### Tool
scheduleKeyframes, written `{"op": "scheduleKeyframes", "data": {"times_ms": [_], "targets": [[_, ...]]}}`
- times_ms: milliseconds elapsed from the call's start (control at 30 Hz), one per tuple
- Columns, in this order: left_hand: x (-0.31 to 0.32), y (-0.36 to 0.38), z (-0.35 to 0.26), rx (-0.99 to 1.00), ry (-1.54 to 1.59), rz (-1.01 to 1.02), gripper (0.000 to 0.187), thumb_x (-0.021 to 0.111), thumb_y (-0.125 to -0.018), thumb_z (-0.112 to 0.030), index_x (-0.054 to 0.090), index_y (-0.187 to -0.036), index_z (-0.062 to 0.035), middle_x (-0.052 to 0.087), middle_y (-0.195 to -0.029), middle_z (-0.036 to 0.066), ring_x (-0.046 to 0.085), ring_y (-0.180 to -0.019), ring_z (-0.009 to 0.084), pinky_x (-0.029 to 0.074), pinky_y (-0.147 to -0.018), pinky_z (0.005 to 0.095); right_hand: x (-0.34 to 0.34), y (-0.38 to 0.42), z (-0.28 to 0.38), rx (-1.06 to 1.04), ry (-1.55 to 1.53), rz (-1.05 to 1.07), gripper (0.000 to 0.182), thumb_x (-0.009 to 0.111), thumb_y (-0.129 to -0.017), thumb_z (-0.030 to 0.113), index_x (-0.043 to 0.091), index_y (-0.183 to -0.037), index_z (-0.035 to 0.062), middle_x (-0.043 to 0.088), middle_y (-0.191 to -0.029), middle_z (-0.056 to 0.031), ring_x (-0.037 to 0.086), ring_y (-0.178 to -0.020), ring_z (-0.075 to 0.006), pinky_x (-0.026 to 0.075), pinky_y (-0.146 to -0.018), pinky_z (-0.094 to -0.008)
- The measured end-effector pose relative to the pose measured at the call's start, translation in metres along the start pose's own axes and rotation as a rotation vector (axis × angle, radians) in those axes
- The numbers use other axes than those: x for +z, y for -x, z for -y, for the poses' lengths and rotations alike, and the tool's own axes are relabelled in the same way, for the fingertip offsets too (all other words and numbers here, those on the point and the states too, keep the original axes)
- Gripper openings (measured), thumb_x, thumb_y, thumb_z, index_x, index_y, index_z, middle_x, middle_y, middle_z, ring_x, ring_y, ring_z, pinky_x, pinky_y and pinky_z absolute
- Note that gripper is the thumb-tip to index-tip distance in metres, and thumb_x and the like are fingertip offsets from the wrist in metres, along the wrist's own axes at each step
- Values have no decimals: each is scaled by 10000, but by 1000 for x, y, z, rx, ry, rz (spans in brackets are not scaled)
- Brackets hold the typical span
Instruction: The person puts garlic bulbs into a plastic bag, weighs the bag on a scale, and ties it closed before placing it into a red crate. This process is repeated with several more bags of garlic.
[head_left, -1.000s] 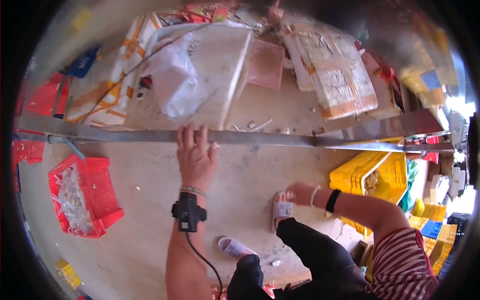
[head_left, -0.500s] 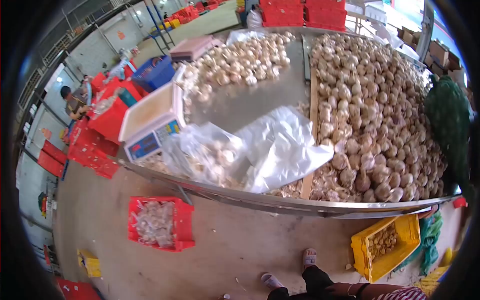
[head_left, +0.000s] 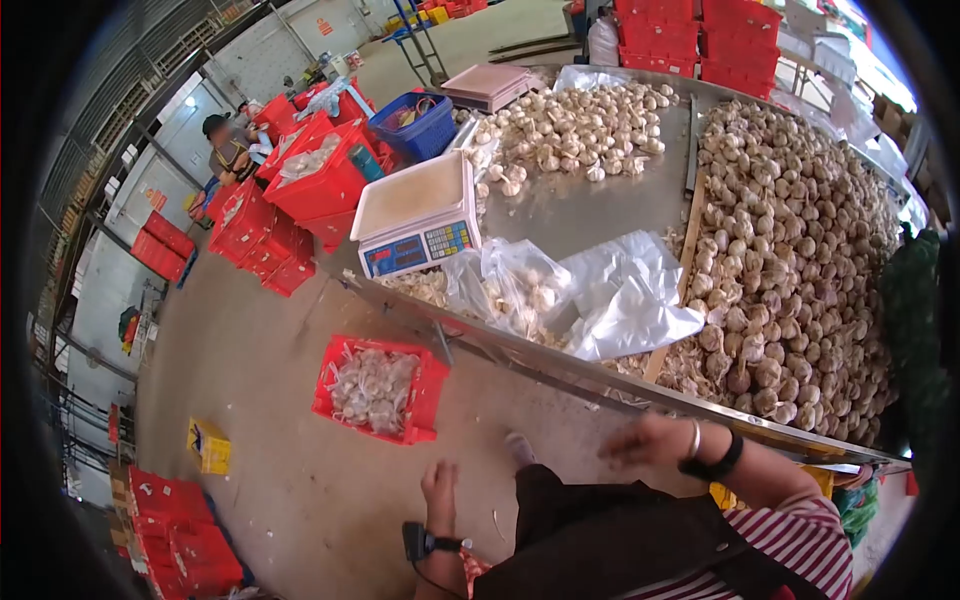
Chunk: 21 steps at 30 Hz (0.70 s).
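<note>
My left hand point(head_left: 439, 488) hangs over the floor, loosely open and slightly blurred, below a red crate point(head_left: 428, 405) filled with bagged garlic point(head_left: 372, 390). My right hand point(head_left: 645, 441), blurred, is near the table's metal edge point(head_left: 560, 370) with its fingers stretched out. Neither hand shows anything in it. On the table nearest me lie a clear plastic bag of garlic point(head_left: 520, 290) and a white plastic sheet or bag point(head_left: 640, 305). A digital scale point(head_left: 415, 212) stands to their left. Loose garlic bulbs point(head_left: 790, 260) cover the right side, beyond a wooden divider point(head_left: 690, 235).
Peeled-looking, paler garlic point(head_left: 580, 125) lies at the back beside a second scale point(head_left: 490, 85) and a blue basket point(head_left: 418, 128). Red crates point(head_left: 325, 175) stand at left, near another person point(head_left: 232, 150). A yellow crate point(head_left: 210, 447) sits on the floor.
Both my hands have come into view, and my body has too. The view has shifted, so the table and crates appear farther right. The bag and white sheet stay on the table.
</note>
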<state>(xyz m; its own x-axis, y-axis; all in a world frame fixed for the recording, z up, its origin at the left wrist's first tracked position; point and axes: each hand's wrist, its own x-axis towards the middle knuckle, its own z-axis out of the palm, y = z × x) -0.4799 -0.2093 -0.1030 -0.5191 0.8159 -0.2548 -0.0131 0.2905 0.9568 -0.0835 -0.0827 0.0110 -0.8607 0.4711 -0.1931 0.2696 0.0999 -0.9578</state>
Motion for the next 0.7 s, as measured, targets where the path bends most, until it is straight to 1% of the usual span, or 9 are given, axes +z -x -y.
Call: {"op": "scheduleKeyframes", "data": {"times_ms": [133,267,333,400,467,500,567,633,700], "targets": [[96,-114,-131,485,-209,2,471,704,-814,-235,512,-1160,21,575,-1039,98,545,-972,194,440,-861,330,-61,-115,43,-25,282,-489,323,670,-789,233,626,-1051,50,654,-822,-129,639,-726,-260,516,-682,-327],[145,-222,-176,884,-593,-37,786,776,-691,-373,424,-1258,43,555,-1118,242,528,-1048,385,419,-896,448,-87,-236,37,-20,730,-1071,604,722,-723,380,521,-1163,18,630,-980,-157,610,-932,-330,479,-819,-383],[160,-258,-180,738,-744,209,886,757,-677,-447,364,-1299,46,525,-1158,281,500,-1078,436,406,-898,480,-96,-274,38,162,794,-1039,642,725,-713,400,502,-1176,15,616,-1029,-162,590,-972,-343,463,-845,-389],[165,-278,-199,727,-714,223,679,713,-732,-401,491,-1190,49,581,-1085,261,540,-1032,424,424,-875,462,-100,-306,26,479,839,-923,593,712,-715,412,528,-1140,41,632,-1010,-156,605,-940,-333,470,-823,-406],[167,-301,-190,362,-675,557,421,665,-777,-321,603,-973,47,636,-935,228,594,-941,390,451,-821,419,-112,-317,-1,585,635,-887,395,683,-752,357,604,-1005,64,662,-905,-143,632,-832,-330,491,-758,-417],[166,-299,-195,389,-403,548,241,580,-839,-215,611,-752,8,642,-761,137,620,-767,296,465,-746,356,-118,-315,-16,610,626,-896,395,683,-752,357,604,-1005,64,662,-905,-143,632,-832,-330,491,-758,-417],[166,-310,-204,154,-48,669,200,543,-864,-177,591,-758,-15,611,-724,93,595,-717,251,457,-716,334,-127,-300,-41,236,514,-1071,278,683,-770,218,644,-941,4,658,-760,-121,643,-682,-279,512,-629,-369],[169,-309,-233,-270,613,760,160,455,-928,-99,544,-797,-73,467,-617,-24,469,-572,131,414,-631,275,-138,-272,-9,147,-471,-1144,142,610,-783,103,655,-885,15,624,-734,-38,583,-663,-123,464,-618,-261],[167,-321,-263,-295,699,847,159,468,-934,-123,536,-801,-68,425,-593,-29,428,-539,107,383,-597,253,-155,-243,13,139,-415,-1295,117,577,-777,74,635,-858,12,559,-704,3,526,-630,-103,415,-595,-225]]}}
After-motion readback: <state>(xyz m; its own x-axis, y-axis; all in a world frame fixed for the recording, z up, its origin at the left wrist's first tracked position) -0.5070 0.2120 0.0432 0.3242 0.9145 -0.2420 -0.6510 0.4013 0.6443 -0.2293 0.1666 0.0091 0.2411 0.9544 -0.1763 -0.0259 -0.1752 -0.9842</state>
